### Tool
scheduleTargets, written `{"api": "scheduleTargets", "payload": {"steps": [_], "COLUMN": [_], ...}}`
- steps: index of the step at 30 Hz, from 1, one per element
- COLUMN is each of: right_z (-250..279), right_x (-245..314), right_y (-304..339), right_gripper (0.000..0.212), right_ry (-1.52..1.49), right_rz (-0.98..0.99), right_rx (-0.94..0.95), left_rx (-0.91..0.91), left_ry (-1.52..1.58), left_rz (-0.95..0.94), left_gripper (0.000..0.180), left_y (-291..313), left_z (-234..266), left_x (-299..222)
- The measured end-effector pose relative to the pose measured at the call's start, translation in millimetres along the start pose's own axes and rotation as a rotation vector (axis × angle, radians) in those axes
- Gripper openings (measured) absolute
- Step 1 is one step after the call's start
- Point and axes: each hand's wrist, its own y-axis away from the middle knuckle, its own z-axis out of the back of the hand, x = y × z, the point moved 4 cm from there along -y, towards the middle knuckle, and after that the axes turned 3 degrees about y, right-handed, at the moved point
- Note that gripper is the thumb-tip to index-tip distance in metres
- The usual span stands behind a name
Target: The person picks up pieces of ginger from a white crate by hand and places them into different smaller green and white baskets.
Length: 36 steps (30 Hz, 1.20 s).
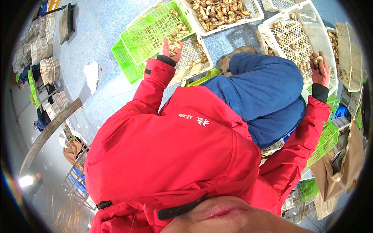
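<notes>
In the upper middle of the frame, my left hand (173, 51) is turned palm up, its fingers curled around a small clutch of mushrooms (175, 46). It is near the green basket (144, 42), which has more mushrooms at its right end, and above a white crate (208, 55) with others scattered inside. At the upper right, my right hand (320, 72) has its fingers closed on a single mushroom (318, 60), beside the large white basket (325, 40) holding a few more. A heaped tray (233, 27) sits at the top centre on the blue floor (101, 23).
</notes>
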Motion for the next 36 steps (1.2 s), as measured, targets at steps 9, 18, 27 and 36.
{"api": "scheduleTargets", "payload": {"steps": [9,18,27,36], "right_z": [11.9,-89.5,-101.8,52.4], "right_x": [-26.9,-2.0,0.1,-16.8], "right_y": [7.5,3.0,10.5,13.1], "right_gripper": [0.051,0.082,0.062,0.030], "right_ry": [-0.274,-0.209,-0.196,0.055], "right_rz": [-0.032,-0.061,0.036,0.184], "right_rx": [0.135,0.136,0.252,-0.524], "left_rx": [-0.033,0.378,0.743,0.467], "left_ry": [-0.665,-0.962,-1.663,-1.286], "left_rz": [0.217,0.142,-0.110,0.210], "left_gripper": [0.029,0.033,0.039,0.036], "left_y": [-11.4,-60.7,-74.9,-91.0], "left_z": [-44.2,-195.3,-260.9,-245.8], "left_x": [85.4,176.4,302.9,256.9]}}
